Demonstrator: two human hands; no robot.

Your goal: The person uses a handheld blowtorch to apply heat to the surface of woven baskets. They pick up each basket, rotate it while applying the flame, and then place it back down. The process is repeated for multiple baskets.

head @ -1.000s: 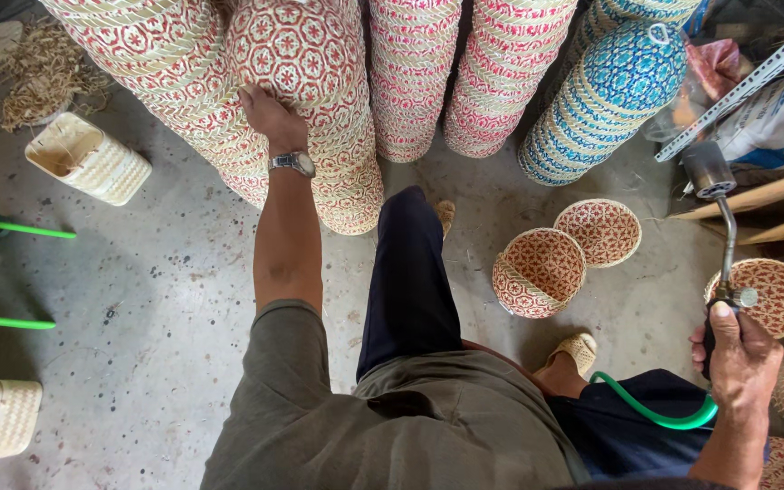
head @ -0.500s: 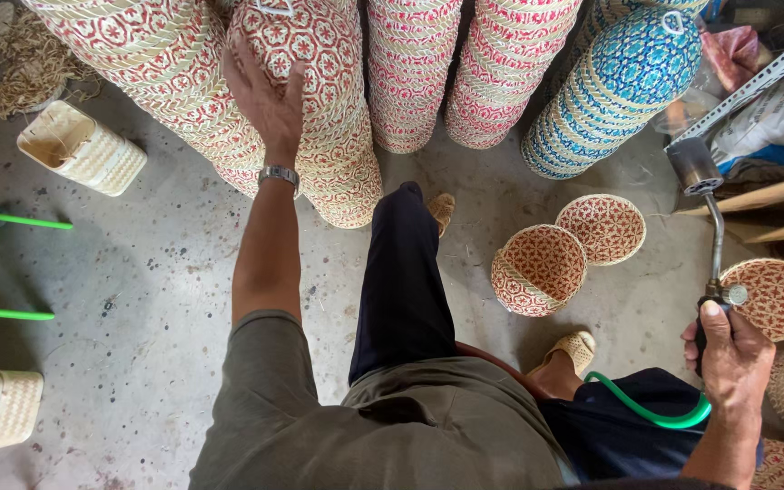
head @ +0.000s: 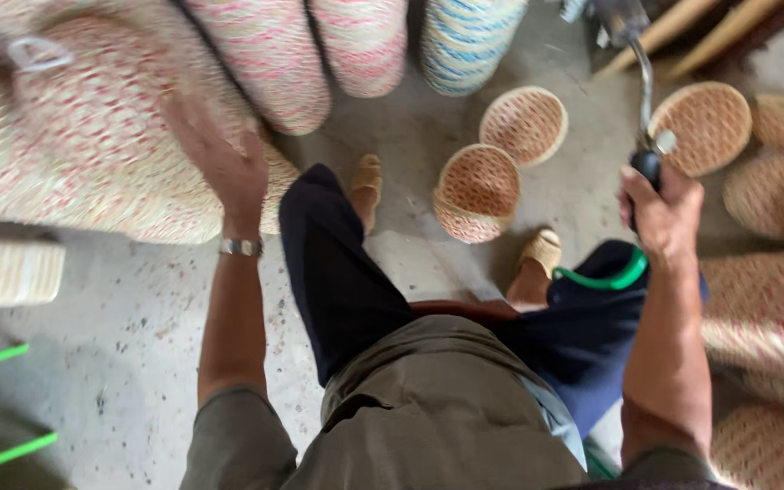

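The left hand [head: 224, 168] lies open and flat on the big woven basket [head: 93, 154]; press evenly there. The right hand [head: 660, 213] grips closed the torch handle [head: 646, 168]; keep it steady.

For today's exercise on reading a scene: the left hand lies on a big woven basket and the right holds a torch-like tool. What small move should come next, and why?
Probably tip the large woven basket a little further toward the body. The left hand lies flat on its side rather than gripping it, while the right hand holds the torch-like tool upright, its head well away from the basket. The tool cannot reach the weave until the basket comes closer.
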